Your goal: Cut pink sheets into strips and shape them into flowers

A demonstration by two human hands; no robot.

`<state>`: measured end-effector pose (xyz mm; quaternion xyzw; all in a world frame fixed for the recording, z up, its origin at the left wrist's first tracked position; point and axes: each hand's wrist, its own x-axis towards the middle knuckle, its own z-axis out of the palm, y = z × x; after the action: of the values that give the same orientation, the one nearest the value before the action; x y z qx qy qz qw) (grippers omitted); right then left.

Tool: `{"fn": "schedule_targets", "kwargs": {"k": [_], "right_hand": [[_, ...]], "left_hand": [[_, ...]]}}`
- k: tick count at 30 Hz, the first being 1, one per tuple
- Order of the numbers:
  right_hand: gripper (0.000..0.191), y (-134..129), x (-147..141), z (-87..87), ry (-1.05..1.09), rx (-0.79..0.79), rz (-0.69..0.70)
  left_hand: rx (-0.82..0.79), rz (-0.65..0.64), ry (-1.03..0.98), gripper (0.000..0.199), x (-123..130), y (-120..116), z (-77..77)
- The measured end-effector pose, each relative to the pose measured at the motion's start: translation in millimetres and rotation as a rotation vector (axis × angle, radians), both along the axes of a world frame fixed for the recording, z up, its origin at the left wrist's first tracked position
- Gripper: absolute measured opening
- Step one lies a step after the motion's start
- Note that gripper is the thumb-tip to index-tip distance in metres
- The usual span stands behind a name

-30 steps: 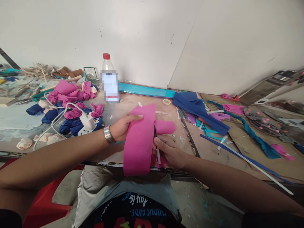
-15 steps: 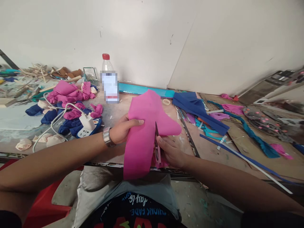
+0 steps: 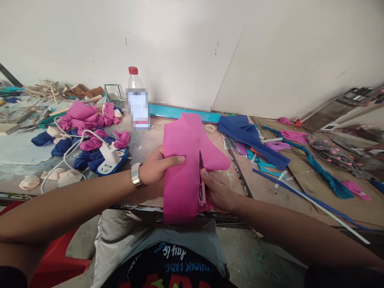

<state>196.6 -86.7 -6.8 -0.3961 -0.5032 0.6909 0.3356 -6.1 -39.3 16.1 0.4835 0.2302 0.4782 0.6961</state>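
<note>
A long piece of bright pink crepe paper or cloth (image 3: 181,184) hangs over the table's front edge, in front of my body. My left hand (image 3: 159,166) grips its left side, thumb flat on top and the fingers hidden beneath. In my right hand (image 3: 220,190) is a pair of scissors with pink handles (image 3: 202,192). Their dark blade points away from me and lies in a slit between the long strip and a flap (image 3: 216,156) on the right. The flap is still joined to the strip at the far end.
Pink, blue and cream cloth rosettes (image 3: 87,116) lie left, beside a white cable and a blue power socket (image 3: 112,162). A phone (image 3: 139,110) leans on a red-capped bottle (image 3: 133,78). Blue fabric (image 3: 252,140), strips and scraps cover the right side.
The pink piece has shifted slightly right and turned, so its lower end hangs straighter. My left hand and the scissors have moved a little to the right with it.
</note>
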Motion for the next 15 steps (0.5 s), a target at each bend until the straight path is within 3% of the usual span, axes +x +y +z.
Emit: {"fn": "schedule_targets", "kwargs": {"k": [15], "right_hand": [[0.063,-0.8,0.3,-0.3,-0.035,0.058,-0.001]], "left_hand": [[0.018,-0.003,0.030,0.026,-0.2,-0.2,-1.8]]}}
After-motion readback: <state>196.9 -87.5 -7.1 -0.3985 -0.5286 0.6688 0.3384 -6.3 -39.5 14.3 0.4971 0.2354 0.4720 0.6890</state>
